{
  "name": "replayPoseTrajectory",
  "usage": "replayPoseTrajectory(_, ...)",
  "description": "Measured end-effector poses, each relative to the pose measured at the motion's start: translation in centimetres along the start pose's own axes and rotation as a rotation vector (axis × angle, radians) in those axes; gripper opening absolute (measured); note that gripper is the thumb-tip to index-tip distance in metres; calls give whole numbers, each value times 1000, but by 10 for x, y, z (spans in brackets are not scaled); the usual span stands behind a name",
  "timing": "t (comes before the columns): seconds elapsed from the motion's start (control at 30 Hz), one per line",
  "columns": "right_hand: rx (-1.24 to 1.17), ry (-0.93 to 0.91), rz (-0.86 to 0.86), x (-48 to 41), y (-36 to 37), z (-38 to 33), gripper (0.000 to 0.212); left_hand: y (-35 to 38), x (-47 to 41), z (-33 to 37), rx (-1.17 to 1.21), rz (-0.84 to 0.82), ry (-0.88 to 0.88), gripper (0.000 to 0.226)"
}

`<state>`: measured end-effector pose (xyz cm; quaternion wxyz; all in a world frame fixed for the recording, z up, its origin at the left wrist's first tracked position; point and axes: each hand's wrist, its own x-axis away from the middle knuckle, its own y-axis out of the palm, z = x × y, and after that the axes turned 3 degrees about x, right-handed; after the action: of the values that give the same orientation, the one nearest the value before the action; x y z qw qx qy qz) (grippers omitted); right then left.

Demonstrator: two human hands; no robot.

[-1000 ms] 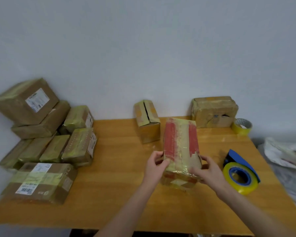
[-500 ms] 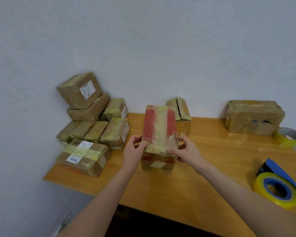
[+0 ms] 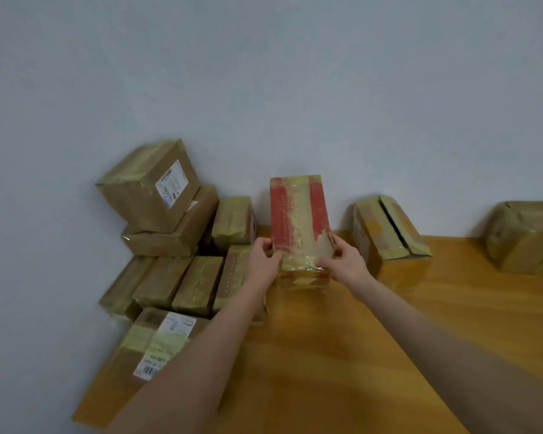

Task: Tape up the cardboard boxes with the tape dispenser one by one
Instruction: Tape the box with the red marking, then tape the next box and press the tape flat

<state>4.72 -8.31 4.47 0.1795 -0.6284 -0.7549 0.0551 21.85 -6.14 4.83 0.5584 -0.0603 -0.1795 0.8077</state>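
Note:
A taped cardboard box with red stripes (image 3: 298, 214) is held above the wooden table (image 3: 342, 355), right of the pile of taped boxes. My left hand (image 3: 262, 261) grips its lower left side. My right hand (image 3: 342, 261) grips its lower right side, with the fingers next to a torn flap. Behind my right hand, an open-topped box (image 3: 386, 233) stands on the table. The tape dispenser is out of view.
Several taped boxes (image 3: 170, 245) are piled at the table's left against the wall, and a labelled box (image 3: 157, 343) lies in front of them. Another wrapped box (image 3: 524, 239) sits at the far right. The table's left edge is close by.
Both hands have carried the red-striped box leftward to the pile of taped boxes. My view has swung left, so the tape dispenser and tape roll have left the frame.

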Motion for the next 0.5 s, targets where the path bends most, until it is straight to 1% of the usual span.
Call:
replayPoseTrajectory(0.13, 19, 61, 40, -38, 29, 0, 72, -5, -46, -7, -66, -16, -56, 30)
replayPoseTrajectory(0.2, 29, 69, 50, -55, 41, 2, 71, -6, -62, -13, -100, -16, -93, 33)
replayPoseTrajectory(0.3, 90, 89, 18, -75, 57, 6, 72, -12, -78, -23, -158, -38, -128, 44)
replayPoseTrajectory(0.33, 120, 98, 14, -79, 60, 7, 72, -12, -80, -26, -180, -62, -128, 48)
replayPoseTrajectory(0.4, 180, 129, 29, -91, 64, 13, 73, -10, -81, -27, -236, -101, -103, 48)
replayPoseTrajectory(0.5, 240, 157, -21, -101, 62, 13, 74, -6, -89, -21, -331, -46, -54, 49)
